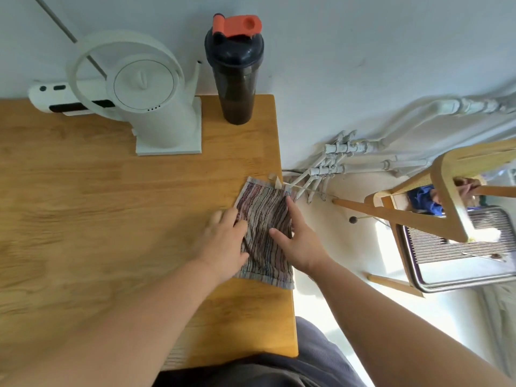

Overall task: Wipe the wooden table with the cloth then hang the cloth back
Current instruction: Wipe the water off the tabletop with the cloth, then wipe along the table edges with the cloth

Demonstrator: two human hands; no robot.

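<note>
Cloth (265, 233) flat at table (111, 205) edge, both open hands (223, 244) (300, 244) atop.

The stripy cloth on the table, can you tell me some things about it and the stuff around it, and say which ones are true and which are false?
1. The stripy cloth lies at the right edge of the wooden table. True.
2. Only one hand touches the cloth. False: the left hand and the right hand both rest on it.
3. The dark bottle has an orange cap. True.
4. The bottle is lying on its side. False: it stands upright near the wall.
5. The white fan stands left of the bottle. True.
6. The cloth is hanging on a hook. False: it lies flat on the table.
</note>
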